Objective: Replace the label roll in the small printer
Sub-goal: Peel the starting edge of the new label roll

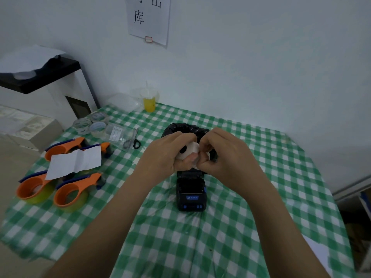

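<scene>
A small black printer (pixel 191 194) with blue buttons sits on the checked tablecloth, its lid up and its paper bay showing. Above it, both hands hold a white label roll (pixel 188 151) with a dark core hole. My left hand (pixel 167 155) wraps the roll from the left. From the right, my right hand (pixel 222 155) pinches the roll's outer edge with its fingertips. A black plastic bag (pixel 181 128) stands open just behind the hands, partly hidden by them.
Three orange tape dispensers (pixel 69 194) and a white sheet (pixel 76 162) lie at the left. Clear tape rolls (pixel 88 125), scissors (pixel 134 140) and a yellow drink cup (pixel 149 101) sit further back. A white and black machine (pixel 46 87) stands at the far left. The green checked table (pixel 251 197) ends at the right.
</scene>
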`<state>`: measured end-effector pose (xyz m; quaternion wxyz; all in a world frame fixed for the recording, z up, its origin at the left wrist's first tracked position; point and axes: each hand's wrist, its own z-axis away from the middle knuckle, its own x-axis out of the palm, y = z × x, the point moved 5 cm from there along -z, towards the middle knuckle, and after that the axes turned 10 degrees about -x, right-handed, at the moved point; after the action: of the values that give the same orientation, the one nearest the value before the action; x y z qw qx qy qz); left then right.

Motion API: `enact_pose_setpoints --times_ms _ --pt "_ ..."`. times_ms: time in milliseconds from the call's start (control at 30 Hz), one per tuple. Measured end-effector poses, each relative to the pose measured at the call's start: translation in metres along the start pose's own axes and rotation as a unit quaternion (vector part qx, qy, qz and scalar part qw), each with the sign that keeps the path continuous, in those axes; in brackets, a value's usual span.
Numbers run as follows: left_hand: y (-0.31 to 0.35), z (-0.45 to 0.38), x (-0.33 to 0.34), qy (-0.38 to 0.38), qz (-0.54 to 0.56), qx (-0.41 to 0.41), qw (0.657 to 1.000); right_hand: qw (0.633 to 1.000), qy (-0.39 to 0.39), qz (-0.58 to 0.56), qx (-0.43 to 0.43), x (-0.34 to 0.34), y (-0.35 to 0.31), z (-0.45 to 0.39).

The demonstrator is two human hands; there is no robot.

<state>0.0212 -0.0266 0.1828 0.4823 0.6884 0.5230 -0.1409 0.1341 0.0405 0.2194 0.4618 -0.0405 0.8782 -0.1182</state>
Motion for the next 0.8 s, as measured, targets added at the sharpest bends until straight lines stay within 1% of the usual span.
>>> enact_pose_setpoints --times_ms 333,400,500,567,800 --pt "0.004 0.000 -0.001 0.002 0.014 0.002 1.000 0.998 0.052 0.011 -0.022 -0.005 -0.004 0.006" --pt "0.003 0.001 -0.001 0.009 0.025 -0.001 1.000 0.998 0.058 -0.019 -0.017 -0.006 -0.003 0.009" --pt "0.002 0.001 -0.004 0.021 0.061 -0.011 0.998 0.989 0.086 -0.121 0.015 -0.012 0.001 0.013" --pt "0.001 0.001 -0.006 0.026 0.068 -0.015 0.997 0.984 0.094 -0.151 0.021 -0.013 0.002 0.014" --pt "0.003 0.001 -0.010 0.038 0.074 -0.016 0.996 0.989 0.086 -0.123 0.015 -0.012 -0.001 0.011"
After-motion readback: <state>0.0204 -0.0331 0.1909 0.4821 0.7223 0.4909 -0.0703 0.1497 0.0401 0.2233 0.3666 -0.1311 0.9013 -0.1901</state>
